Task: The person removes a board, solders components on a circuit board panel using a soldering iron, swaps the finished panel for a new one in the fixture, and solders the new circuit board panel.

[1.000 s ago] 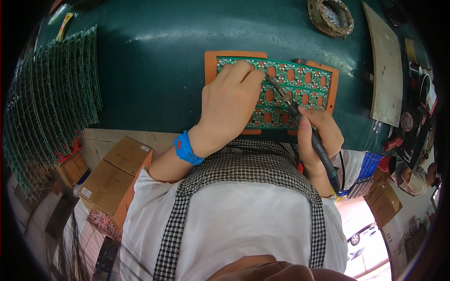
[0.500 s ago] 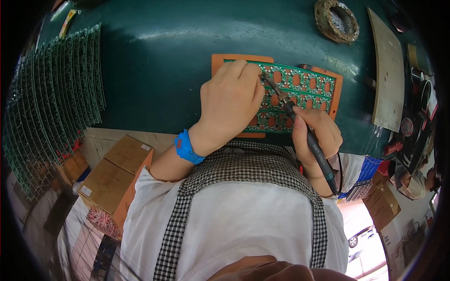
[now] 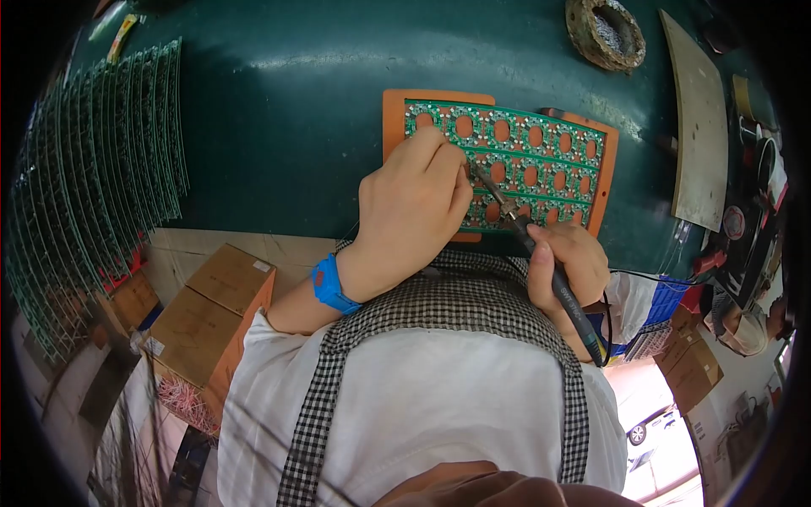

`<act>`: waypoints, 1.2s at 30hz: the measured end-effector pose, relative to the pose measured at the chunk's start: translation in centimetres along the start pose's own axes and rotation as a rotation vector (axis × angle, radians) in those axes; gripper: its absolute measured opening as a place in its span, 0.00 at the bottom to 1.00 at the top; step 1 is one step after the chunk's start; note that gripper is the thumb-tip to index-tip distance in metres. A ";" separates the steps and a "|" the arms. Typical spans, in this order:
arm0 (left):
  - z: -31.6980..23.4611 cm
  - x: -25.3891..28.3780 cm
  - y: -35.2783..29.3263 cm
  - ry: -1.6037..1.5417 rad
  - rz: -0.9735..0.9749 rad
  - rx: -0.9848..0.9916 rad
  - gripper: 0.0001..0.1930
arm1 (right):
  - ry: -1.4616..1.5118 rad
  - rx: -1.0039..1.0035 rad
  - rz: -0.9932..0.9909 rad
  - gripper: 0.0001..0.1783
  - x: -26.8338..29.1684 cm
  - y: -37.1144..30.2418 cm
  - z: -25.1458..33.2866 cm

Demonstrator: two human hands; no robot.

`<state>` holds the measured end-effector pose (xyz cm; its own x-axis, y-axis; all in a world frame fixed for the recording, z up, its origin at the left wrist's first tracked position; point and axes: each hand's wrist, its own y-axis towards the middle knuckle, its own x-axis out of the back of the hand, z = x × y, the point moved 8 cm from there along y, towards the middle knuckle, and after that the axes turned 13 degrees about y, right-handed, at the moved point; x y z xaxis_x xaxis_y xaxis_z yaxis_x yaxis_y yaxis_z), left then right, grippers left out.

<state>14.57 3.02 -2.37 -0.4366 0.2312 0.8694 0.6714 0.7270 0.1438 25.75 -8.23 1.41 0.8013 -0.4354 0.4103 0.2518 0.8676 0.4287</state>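
My right hand (image 3: 574, 264) is closed round the dark handle of a soldering iron (image 3: 502, 201), pen-fashion, its metal tip pointing up and left. That tip meets the green circuit board panel (image 3: 546, 159) near the middle row, close to my left fingertips. The panel has rows of oval openings and sits in an orange tray (image 3: 394, 127). Over the panel's left part, my left hand (image 3: 412, 198) has thumb and fingers pressed together in a pinch; whatever they hold is hidden. A blue wristband (image 3: 333, 285) is on my left wrist.
Green circuit boards (image 3: 110, 160) stand in a long row at the left. Far right on the green table (image 3: 279, 127) are a round, crusted dish (image 3: 606, 34) and a flat pale board (image 3: 697, 127). Cardboard boxes (image 3: 203, 304) stand below the table's near edge. The iron's cable hangs at right.
Both hands have moved slightly toward me, and the iron's tip has gone from the far row of the panel to its middle row. More of the far row now shows.
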 end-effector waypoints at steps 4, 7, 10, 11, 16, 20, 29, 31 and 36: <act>-0.2 -0.2 -0.1 -0.012 0.017 -0.042 0.04 | -0.003 0.033 -0.008 0.02 -0.3 -0.2 0.6; 0.2 -0.2 -0.4 -0.129 0.122 0.041 0.05 | -0.050 0.079 -0.009 0.02 -0.1 -1.2 1.3; 0.6 -0.3 -2.1 -0.197 0.215 0.119 0.07 | 0.004 0.119 -0.100 0.05 1.0 -2.5 1.7; 0.6 -0.4 -2.6 -0.196 0.214 0.118 0.07 | 0.005 0.120 -0.102 0.05 1.0 -2.8 1.8; -0.7 0.0 -3.3 -0.092 0.079 -0.056 0.05 | 0.036 0.075 -0.047 0.04 0.2 -3.5 1.9; -0.9 -0.2 -3.5 -0.031 0.047 -0.057 0.05 | 0.026 0.070 -0.026 0.03 -0.2 -3.7 2.1; -0.9 0.1 -3.7 -0.035 -0.096 -0.075 0.05 | 0.000 0.028 -0.105 0.01 -0.3 -4.3 2.1; -0.8 -0.1 -3.7 -0.054 -0.059 -0.072 0.05 | -0.003 0.039 -0.093 0.01 -0.5 -4.4 2.2; -0.8 0.4 -3.9 -0.073 -0.124 -0.064 0.05 | 0.001 0.039 -0.116 0.02 -0.3 -4.8 2.4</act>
<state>12.25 -0.23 -2.20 -0.5594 0.1899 0.8069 0.6450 0.7111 0.2798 22.97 -12.83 1.13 0.7683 -0.5321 0.3557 0.3214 0.8013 0.5045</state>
